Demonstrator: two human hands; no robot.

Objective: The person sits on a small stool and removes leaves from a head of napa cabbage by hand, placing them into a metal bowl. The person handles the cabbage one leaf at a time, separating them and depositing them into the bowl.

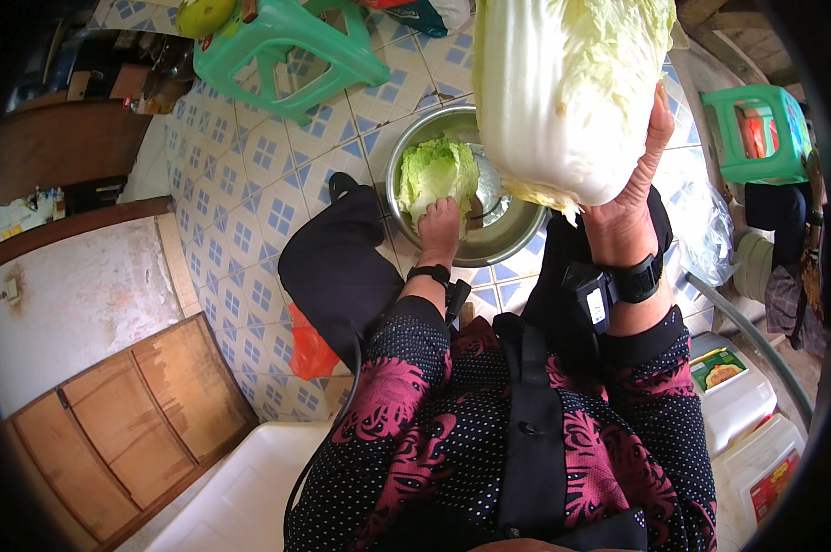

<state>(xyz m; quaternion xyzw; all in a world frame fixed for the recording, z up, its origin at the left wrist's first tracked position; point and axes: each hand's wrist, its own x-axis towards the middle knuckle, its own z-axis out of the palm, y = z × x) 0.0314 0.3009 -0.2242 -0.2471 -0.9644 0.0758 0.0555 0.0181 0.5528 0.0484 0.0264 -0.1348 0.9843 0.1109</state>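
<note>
A large napa cabbage point(560, 103) with thick white stalks and pale green leaf edges is raised in my right hand point(629, 186), root end toward me. The palm supports its lower right side, and the cabbage's upper part runs out of the picture. My left hand point(440, 224) has its fingers curled on the base of a loose napa cabbage leaf point(440, 172). That leaf lies inside a round stainless steel basin point(512, 248) on the floor between my legs. The cabbage hides the basin's right side.
A green plastic stool point(288, 76) stands beyond the basin to the left; another green stool point(726, 148) is far right. Plastic bags point(702, 228) lie right of my leg, near a grey hose point(754, 328). A white tub point(243, 483) sits at lower left on the tiled floor point(270, 214).
</note>
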